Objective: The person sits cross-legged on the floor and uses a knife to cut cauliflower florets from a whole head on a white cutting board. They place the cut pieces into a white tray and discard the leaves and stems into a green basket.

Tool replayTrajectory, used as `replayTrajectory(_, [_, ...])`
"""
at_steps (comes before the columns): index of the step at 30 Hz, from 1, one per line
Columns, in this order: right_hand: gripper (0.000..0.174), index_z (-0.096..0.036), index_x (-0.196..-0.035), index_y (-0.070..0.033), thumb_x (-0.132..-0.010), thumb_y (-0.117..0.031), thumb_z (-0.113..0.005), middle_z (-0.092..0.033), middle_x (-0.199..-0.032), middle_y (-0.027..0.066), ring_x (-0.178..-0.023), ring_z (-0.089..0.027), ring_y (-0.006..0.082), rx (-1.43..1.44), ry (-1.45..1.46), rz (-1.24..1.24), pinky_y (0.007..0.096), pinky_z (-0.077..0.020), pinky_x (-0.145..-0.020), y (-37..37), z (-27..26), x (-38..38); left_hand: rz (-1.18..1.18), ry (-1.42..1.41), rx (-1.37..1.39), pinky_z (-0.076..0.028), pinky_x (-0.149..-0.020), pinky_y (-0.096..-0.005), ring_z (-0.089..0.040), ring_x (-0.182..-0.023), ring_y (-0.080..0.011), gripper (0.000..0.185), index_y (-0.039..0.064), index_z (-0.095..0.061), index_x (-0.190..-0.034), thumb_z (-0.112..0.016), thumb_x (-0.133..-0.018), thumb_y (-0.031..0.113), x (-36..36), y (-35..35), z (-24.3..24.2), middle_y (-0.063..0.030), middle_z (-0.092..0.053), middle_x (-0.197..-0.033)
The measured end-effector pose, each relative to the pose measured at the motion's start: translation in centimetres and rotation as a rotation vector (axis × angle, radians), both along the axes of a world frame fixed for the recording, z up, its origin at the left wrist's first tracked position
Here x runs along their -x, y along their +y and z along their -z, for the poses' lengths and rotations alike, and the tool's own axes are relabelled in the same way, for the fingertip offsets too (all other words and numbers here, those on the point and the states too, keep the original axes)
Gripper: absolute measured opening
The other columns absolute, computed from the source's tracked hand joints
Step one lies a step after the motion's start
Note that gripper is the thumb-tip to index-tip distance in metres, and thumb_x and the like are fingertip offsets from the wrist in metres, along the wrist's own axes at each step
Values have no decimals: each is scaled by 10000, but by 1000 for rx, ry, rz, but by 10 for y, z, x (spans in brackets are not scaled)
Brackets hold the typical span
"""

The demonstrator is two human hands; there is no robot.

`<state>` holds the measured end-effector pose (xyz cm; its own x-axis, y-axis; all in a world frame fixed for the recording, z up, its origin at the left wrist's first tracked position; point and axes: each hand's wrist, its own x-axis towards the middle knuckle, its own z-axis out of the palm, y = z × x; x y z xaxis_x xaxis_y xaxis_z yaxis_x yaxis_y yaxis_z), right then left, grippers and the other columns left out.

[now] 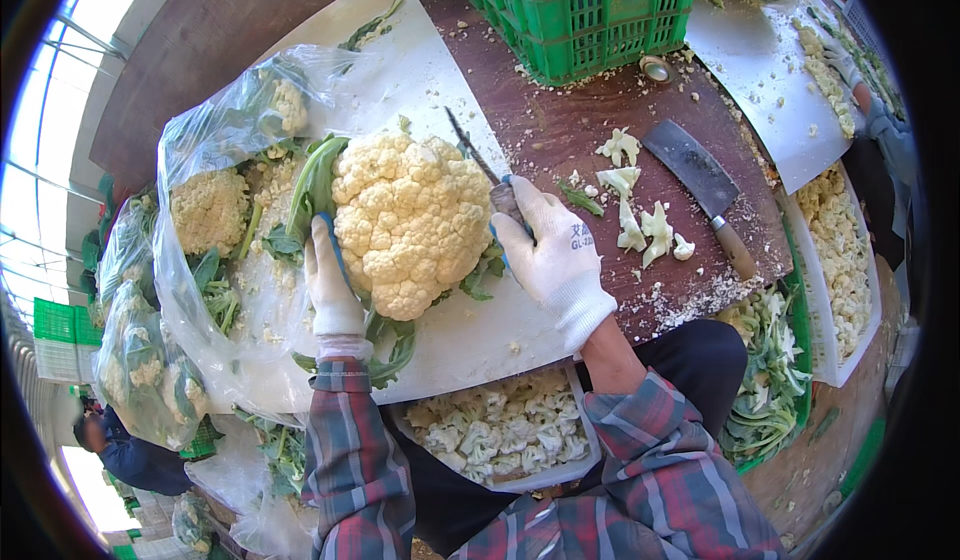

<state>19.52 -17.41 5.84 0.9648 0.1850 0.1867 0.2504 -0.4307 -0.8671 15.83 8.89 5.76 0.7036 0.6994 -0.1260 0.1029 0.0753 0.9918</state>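
A large cauliflower head (409,222) with green leaves at its sides lies on a white board (457,342). My left hand (334,282), in a white glove with blue on the fingers, holds the head by its left side; part of the fingers is hidden by it. In my gloved right hand (551,241) is a thin-bladed knife (476,151), its dark blade pointing up and away, just right of the head. An open clear plastic bag (202,121) at the left contains another cauliflower (210,211) and loose leaves.
A cleaver (694,166) and cut stem pieces (630,185) lie on the brown tabletop (525,117). Beyond stands a green crate (570,27) near a metal cup (658,70). A florets tray (592,440) sits below the edge. Leaves fill a green crate (802,387); another person's gloved hand (840,57) works at right.
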Motion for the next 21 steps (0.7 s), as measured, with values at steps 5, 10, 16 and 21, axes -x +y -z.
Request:
replayTrajectory(5, [337, -628, -1215, -50, -1016, -316, -575, -712, -1080, 227, -986, -708, 419, 181, 100, -103, 523, -556, -865, 10, -6, -20, -10, -10, -7, -495, -1061, -370, -592, -1271, -243, 806, -16, -451, -1544, -646, -1010, 556, 2, 2, 5, -140, -568, -1465])
replayTrajectory(10, [316, -639, -1180, -42, -987, -293, -630, -714, -1092, 232, -1011, -700, 416, -28, -8, -69, 497, -553, -861, 5, -13, -26, 21, -49, 39, -499, -1059, -363, -593, -1264, -234, 792, -25, -456, -1536, -645, -1017, 544, 1, 2, 2, -136, -575, -1457])
replayTrajectory(16, [358, -632, -1285, -71, -999, -286, -626, -722, -1039, 199, -915, -723, 397, 207, 61, 59, 498, -571, -807, 9, 12, -23, -4, -43, 21, -502, -1047, -354, -597, -1246, -229, 774, -42, -467, -1520, -634, -1029, 533, 2, 0, 4, -132, -579, -1448])
replayTrajectory(21, [438, -639, -1372, -72, -958, -199, -701, -714, -970, 179, -825, -724, 354, 49, -231, -82, 448, -582, -722, 25, -6, 16, 7, -56, 40, -496, -1057, -355, -597, -1240, -226, 738, -30, -508, -1496, -616, -1036, 538, -1, 1, 5, -137, -588, -1438])
